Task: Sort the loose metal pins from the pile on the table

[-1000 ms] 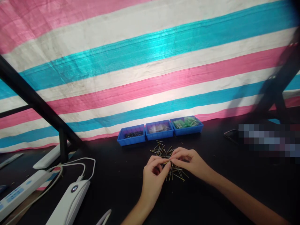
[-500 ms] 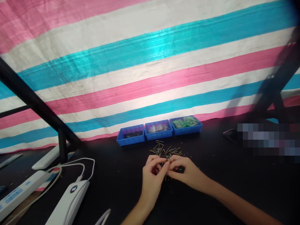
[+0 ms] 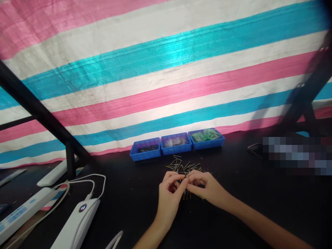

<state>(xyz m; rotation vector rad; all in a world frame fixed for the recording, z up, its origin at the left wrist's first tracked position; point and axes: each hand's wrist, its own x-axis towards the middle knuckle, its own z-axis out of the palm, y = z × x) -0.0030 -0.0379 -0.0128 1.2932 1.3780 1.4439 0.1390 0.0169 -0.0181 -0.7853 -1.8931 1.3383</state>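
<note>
My left hand (image 3: 169,188) and my right hand (image 3: 204,185) meet fingertip to fingertip above the black table. Each is closed in a pinch. Whatever small piece sits between the fingertips is too small and covered to name. Beneath and just beyond the hands lies a loose pile of thin metal pins (image 3: 190,166), silver with yellowish parts, pointing in many directions. Part of this pile is hidden by my fingers.
Behind the pile stand three blue bins: the left bin (image 3: 145,156) holds dark thin pieces, the middle bin (image 3: 176,149) clear bags, the right bin (image 3: 208,144) green bags. A white power bank (image 3: 77,221), cables and a power strip (image 3: 24,211) lie at left. A striped sheet (image 3: 166,83) hangs behind.
My right fingers have shifted slightly and their curl has changed at the pinch. Both hands stay together in nearly the same place. The bins and the pile look the same.
</note>
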